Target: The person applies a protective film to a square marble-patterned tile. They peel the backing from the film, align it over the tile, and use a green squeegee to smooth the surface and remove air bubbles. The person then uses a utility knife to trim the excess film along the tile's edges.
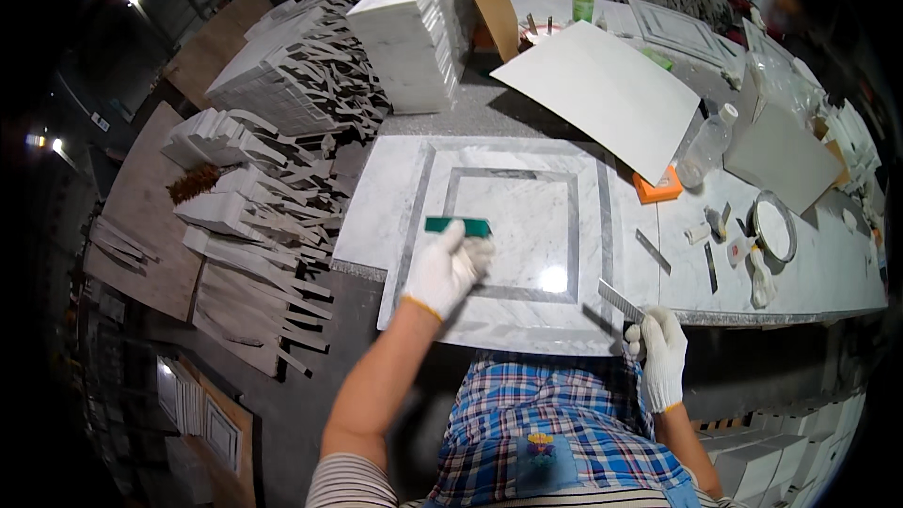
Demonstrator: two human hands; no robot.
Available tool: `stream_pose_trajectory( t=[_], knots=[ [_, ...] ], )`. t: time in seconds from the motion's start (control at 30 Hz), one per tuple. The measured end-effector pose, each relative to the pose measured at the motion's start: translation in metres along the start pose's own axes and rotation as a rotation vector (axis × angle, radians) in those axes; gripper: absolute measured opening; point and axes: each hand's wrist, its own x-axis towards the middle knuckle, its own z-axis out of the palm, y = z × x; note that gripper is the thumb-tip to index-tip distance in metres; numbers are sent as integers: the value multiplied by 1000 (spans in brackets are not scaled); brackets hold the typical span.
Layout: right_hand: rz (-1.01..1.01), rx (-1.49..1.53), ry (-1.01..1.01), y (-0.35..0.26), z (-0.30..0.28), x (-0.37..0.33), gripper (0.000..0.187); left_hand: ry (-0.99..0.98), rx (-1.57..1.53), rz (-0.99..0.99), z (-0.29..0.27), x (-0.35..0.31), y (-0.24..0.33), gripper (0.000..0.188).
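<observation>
A marble panel (513, 273) with grey inlaid frames lies flat on the work table before me. My left hand (446, 271), in a white glove, is closed on a dark green rectangular block (459, 227) over the panel's left part. Beyond the panel's near right corner, my gloved right hand (663, 353) grips a thin grey metal strip (621, 301) that looks like a blade. The strip points up and left over the panel's edge. Its held end is hidden by the fingers.
A white board (597, 94) leans over an orange box (658, 186) and a clear bottle (710, 146). To the right lie a metal strip (653, 251), a tape roll (774, 226) and small tools. Stacked tiles (404, 47) and loose marble strips (263, 207) stand left.
</observation>
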Motion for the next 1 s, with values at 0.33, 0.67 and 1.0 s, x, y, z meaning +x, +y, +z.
stream_pose_trajectory(
  t=[0.33,0.67,1.0],
  knots=[
    [-16,-10,86,-19,0,2,23,153,252,126,-24,234,167,29],
    [-46,109,246,-20,9,19,19,395,276,77,-22,278,203,25],
    [-163,-45,194,-13,-4,25,57,-831,1038,21,204,-38,-13,36]
  ],
)
